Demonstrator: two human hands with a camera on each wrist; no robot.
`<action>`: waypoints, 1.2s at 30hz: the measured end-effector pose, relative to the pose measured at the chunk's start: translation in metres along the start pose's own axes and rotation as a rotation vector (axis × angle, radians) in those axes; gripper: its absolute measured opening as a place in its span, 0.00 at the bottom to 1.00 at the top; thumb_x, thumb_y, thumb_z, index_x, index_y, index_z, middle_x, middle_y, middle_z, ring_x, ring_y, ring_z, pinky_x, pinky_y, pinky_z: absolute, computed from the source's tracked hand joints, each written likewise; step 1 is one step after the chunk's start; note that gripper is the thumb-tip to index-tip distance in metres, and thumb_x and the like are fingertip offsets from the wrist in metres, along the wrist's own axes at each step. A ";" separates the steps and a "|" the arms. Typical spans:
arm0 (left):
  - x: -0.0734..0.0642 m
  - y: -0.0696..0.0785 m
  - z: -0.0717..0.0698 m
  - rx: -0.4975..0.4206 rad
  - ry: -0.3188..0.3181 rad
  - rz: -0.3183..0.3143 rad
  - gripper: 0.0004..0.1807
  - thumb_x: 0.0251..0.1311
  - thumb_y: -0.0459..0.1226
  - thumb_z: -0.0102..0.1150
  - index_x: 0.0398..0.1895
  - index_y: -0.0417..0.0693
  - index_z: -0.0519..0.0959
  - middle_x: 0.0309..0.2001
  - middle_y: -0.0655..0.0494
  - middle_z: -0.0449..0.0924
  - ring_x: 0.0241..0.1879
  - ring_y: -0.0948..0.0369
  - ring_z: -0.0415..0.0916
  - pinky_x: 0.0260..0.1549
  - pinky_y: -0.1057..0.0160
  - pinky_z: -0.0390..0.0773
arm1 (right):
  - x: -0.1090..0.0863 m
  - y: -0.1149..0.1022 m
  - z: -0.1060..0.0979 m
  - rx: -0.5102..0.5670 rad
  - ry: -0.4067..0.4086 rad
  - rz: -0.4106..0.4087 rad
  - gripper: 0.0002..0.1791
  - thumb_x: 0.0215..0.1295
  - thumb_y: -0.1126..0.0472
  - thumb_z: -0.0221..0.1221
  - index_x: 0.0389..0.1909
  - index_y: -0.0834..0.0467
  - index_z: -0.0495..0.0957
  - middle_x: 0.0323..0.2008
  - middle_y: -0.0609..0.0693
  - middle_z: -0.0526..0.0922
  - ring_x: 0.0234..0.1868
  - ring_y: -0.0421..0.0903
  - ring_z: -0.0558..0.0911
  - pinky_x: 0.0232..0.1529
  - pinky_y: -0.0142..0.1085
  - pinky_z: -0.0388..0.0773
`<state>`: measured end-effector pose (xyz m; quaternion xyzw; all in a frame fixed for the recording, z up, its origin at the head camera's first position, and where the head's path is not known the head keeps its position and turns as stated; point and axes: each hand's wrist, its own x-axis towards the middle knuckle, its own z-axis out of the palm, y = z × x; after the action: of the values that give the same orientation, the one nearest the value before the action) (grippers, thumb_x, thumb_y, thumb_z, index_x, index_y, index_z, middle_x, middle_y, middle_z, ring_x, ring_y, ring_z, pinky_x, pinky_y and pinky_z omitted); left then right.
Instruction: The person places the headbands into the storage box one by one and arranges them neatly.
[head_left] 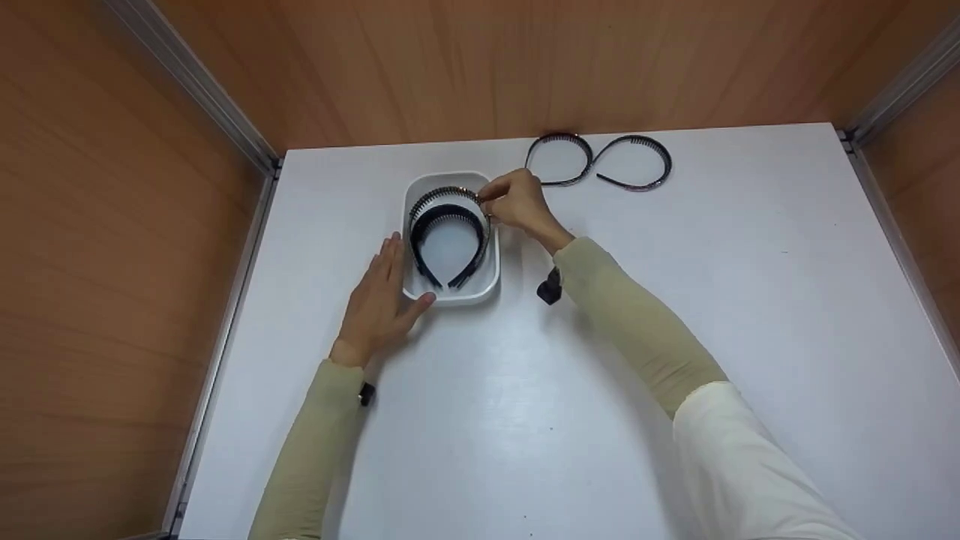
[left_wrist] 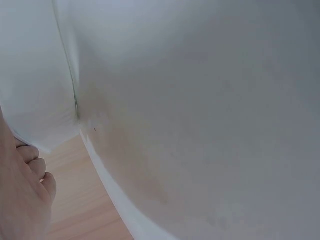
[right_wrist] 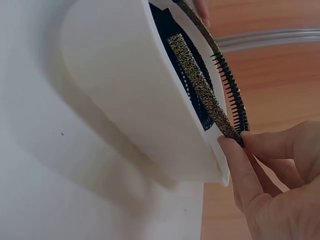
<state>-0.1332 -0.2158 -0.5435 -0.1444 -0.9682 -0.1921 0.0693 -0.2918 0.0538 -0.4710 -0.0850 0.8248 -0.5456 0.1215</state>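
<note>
The right hand has a narrow grip, with finger and thumb pinching one side of a sparkly headband. That headband is at the white tub, partly inside it and close to a black headband. There may be more than one black band in there, but it is hard to tell. The left hand touches the tub's side, fingers straight and thumb spread wide. One headband and another headband lie side by side on the worktop, near the back wall.
</note>
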 end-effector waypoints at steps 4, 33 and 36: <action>0.000 0.000 -0.001 -0.006 -0.019 -0.006 0.57 0.73 0.63 0.55 0.87 0.38 0.42 0.88 0.43 0.42 0.88 0.50 0.40 0.86 0.52 0.46 | 0.000 0.000 0.003 -0.044 0.011 -0.017 0.12 0.61 0.72 0.68 0.44 0.63 0.93 0.44 0.58 0.92 0.47 0.46 0.87 0.41 0.30 0.84; 0.000 0.002 -0.002 -0.018 -0.006 0.001 0.56 0.74 0.63 0.55 0.87 0.37 0.44 0.88 0.43 0.43 0.87 0.48 0.41 0.86 0.49 0.48 | 0.004 -0.001 0.016 -0.157 0.007 -0.056 0.10 0.60 0.72 0.69 0.42 0.63 0.93 0.42 0.57 0.94 0.43 0.46 0.89 0.41 0.30 0.83; 0.000 0.002 -0.003 -0.017 -0.007 -0.001 0.56 0.73 0.64 0.55 0.87 0.38 0.44 0.88 0.43 0.43 0.87 0.49 0.41 0.86 0.50 0.48 | 0.005 -0.001 0.017 -0.183 -0.002 -0.065 0.10 0.61 0.72 0.68 0.42 0.63 0.93 0.41 0.57 0.94 0.43 0.46 0.89 0.42 0.30 0.83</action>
<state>-0.1322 -0.2152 -0.5404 -0.1452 -0.9668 -0.1998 0.0648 -0.2914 0.0369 -0.4768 -0.1230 0.8678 -0.4717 0.0964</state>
